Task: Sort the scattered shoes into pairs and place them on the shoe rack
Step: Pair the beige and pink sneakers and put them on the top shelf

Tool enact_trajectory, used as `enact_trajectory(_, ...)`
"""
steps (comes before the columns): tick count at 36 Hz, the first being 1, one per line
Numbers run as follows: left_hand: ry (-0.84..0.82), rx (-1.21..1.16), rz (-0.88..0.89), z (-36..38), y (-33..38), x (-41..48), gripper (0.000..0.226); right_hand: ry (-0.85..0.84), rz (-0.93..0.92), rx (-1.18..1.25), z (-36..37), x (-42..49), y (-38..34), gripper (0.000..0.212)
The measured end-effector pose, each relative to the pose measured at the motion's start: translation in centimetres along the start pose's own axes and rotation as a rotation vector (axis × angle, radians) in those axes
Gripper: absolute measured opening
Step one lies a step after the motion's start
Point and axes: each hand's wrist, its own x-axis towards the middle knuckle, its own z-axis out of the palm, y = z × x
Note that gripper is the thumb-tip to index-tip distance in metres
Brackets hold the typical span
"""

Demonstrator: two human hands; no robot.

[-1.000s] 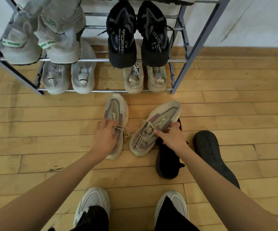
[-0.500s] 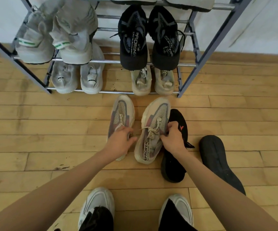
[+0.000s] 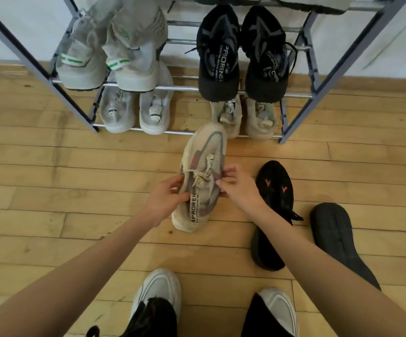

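Note:
A beige mesh sneaker [image 3: 206,152] with grey-red panels and a lettered heel strap is held between my hands, toe towards the rack. My left hand [image 3: 165,203] grips its left side near the heel. My right hand [image 3: 239,188] pinches its right side by the laces. Its toe overlaps the bottom rail of the grey metal shoe rack [image 3: 301,117]. The matching second beige sneaker is not visible; it may be hidden under this one. A black sneaker with orange marks [image 3: 276,188] lies on the floor right of my right hand, and a dark shoe [image 3: 333,237] lies further right.
The rack's middle shelf holds a grey pair with green tabs [image 3: 114,49] and a black pair [image 3: 240,57]. Its bottom shelf holds a white pair [image 3: 136,113] and a beige pair [image 3: 245,115]. My own feet in white shoes [image 3: 158,293] stand on the wooden floor.
The two beige sneakers lay side by side on the floor, one under each hand. Now only one shows, gripped by both hands and moved towards the rack.

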Motion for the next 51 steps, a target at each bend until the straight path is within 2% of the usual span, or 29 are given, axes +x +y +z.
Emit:
enact_trajectory(3,0.042,-0.179,-0.05,-2.1,-0.5,-0.8,0.043,-0.074,0.055,-0.129,1.4,0.3,-1.0,0.042)
enact_trajectory(5,0.113,-0.261,-0.078,-3.5,-1.0,-1.1,0.045,-0.09,0.107,-0.222,2.1,0.3,-1.3,0.05)
enact_trajectory(9,0.208,-0.234,-0.129,-6.3,-2.4,-0.7,0.051,-0.156,0.132,-0.429,2.9,0.1,-0.7,0.044)
enact_trajectory(11,0.232,-0.184,-0.178,-7.2,-3.5,-0.2,0.051,-0.186,0.237,-0.477,3.2,0.1,-0.1,0.053)
enact_trajectory(13,0.228,-0.125,-0.22,-7.5,-4.5,0.1,0.05,-0.179,0.369,-0.45,3.5,-0.2,0.3,0.066)
enact_trajectory(16,0.201,-0.081,-0.26,-7.2,-5.7,0.3,0.049,-0.206,0.434,-0.431,4.2,-0.4,0.6,0.075)
enact_trajectory(22,0.002,0.033,-0.374,-8.1,-6.1,0.2,0.068,-0.207,0.397,-0.321,5.2,-0.2,1.3,0.073)
enact_trajectory(26,-0.123,-0.044,-0.452,-8.2,-5.5,-0.3,0.086,-0.172,0.33,-0.37,6.4,0.0,2.3,0.08)
enact_trajectory(29,-0.135,-0.067,-0.448,-7.8,-5.6,-0.4,0.095,-0.121,0.393,-0.301,6.9,0.2,3.0,0.088)
enact_trajectory(32,-0.074,-0.08,-0.471,-7.2,-5.8,-0.2,0.087,-0.051,0.453,-0.198,6.9,0.2,3.6,0.083)
enact_trajectory(36,-0.043,-0.079,-0.485,-6.9,-6.0,-0.3,0.058,-0.093,0.446,-0.208,6.6,0.0,3.5,0.044)
enact_trajectory(43,0.022,-0.19,-0.469,-7.1,-6.1,-0.7,0.061,-0.075,0.386,-0.179,6.9,-0.4,3.5,0.064)
enact_trajectory(48,0.024,-0.205,-0.451,-6.7,-5.9,-1.0,0.06,-0.118,0.377,-0.143,6.6,-0.8,3.1,0.063)
enact_trajectory(51,0.006,-0.205,-0.423,-7.0,-5.8,-1.4,0.064,-0.118,0.361,-0.116,6.4,-0.9,3.1,0.071)
